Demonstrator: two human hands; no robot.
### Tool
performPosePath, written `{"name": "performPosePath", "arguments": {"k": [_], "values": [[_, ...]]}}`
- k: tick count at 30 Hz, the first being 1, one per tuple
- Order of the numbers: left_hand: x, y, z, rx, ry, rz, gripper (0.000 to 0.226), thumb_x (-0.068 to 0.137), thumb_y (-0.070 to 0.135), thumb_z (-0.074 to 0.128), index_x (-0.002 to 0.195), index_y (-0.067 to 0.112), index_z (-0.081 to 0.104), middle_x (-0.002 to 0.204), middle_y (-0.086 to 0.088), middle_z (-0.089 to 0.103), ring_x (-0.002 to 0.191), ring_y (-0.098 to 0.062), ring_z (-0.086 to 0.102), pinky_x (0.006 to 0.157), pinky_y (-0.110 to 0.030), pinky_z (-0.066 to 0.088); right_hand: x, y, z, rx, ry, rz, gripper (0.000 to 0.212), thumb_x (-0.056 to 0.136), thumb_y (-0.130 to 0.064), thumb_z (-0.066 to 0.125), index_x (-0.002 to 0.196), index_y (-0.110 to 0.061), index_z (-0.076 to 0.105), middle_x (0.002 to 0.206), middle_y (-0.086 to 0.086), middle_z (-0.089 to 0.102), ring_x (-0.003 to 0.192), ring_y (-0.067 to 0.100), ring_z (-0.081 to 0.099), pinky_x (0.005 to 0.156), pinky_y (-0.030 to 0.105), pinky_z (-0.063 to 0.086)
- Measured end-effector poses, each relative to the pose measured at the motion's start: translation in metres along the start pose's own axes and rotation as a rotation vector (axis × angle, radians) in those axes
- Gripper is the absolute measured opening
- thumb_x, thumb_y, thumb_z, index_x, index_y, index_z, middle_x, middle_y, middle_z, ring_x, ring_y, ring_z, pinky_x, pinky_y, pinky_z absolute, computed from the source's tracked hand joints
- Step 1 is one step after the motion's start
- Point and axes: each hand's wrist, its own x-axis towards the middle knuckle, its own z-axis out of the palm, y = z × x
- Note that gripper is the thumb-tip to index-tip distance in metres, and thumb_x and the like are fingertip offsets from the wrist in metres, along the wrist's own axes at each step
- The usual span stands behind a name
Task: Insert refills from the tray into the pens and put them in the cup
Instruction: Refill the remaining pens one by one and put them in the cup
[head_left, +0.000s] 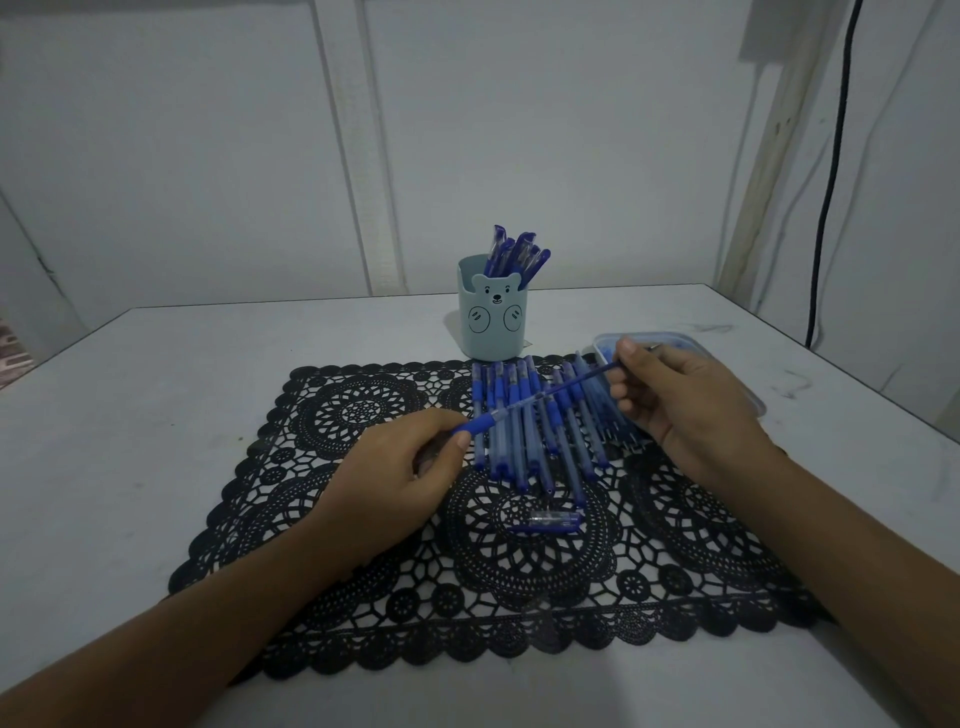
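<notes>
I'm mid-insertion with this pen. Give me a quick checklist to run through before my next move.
1. Left hand grips the blue pen barrel at its rubber grip end: ok.
2. Right hand pinches the thin blue refill: ok.
3. Refill fully seated: not ok, part of it shows outside the barrel.
4. Cap fitted: not ok, a loose blue-and-clear cap lies on the black lace mat.
5. Pale blue bear-face cup upright, opening unobstructed: ok.
6. Refills left in the clear plastic tray: cannot tell, the right hand hides part of it.
</notes>
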Motion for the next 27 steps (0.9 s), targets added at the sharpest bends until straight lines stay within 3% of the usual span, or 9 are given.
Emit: {"name": "performPosePath", "arguments": {"k": [4,10,17,22,27], "values": [[0.0011,0.0003,-0.0004,-0.025,0.018,-0.009,0.013,0.084,0.045,0.039,0.086,0.047,0.051,0.074,0.006,0.06,0.067,-0.016,0.055,0.054,-0.022,0.041,-0.003,0.0005,0.0028,-0.025,-0.05,-0.027,0.019,0.071,-0.027,0.06,0.075,-0.009,0.062,0.058,-0.003,0.063,0.054,0.007,0.056,0.052,0.015,0.049],[0.0015,-0.0008,-0.0001,-0.004,0.023,-0.014,0.011,0.084,0.043,0.04,0.085,0.046,0.05,0.066,0.003,0.059,0.068,-0.016,0.054,0.055,-0.023,0.041,-0.0038,-0.0039,0.0047,0.037,0.047,-0.098,0.016,0.087,-0.016,0.055,0.074,-0.008,0.06,0.056,-0.004,0.062,0.052,0.006,0.055,0.052,0.014,0.048],[0.0008,-0.0008,-0.0002,-0.006,0.029,-0.019,0.012,0.084,0.043,0.039,0.085,0.047,0.051,0.066,0.002,0.06,0.066,-0.016,0.054,0.055,-0.024,0.042,-0.006,-0.0041,0.0059,0.064,0.013,-0.073,0.014,0.085,-0.017,0.055,0.075,-0.008,0.06,0.057,-0.003,0.063,0.053,0.006,0.056,0.053,0.015,0.049],[0.0008,0.0006,-0.0003,-0.005,0.016,-0.015,0.016,0.087,0.03,0.046,0.085,0.046,0.05,0.065,0.002,0.06,0.065,-0.017,0.053,0.055,-0.026,0.042,-0.0051,-0.0031,0.0046,0.07,0.006,-0.057,0.014,0.086,-0.017,0.055,0.077,-0.008,0.06,0.057,-0.004,0.063,0.053,0.006,0.056,0.053,0.015,0.049],[0.001,0.0,-0.0003,-0.014,0.031,-0.012,0.012,0.084,0.043,0.039,0.085,0.047,0.05,0.065,0.002,0.06,0.066,-0.016,0.055,0.055,-0.024,0.042,-0.0046,-0.0014,0.0037,0.067,-0.009,-0.046,0.014,0.085,-0.018,0.055,0.076,-0.008,0.06,0.058,-0.003,0.063,0.054,0.007,0.056,0.054,0.016,0.05]]}}
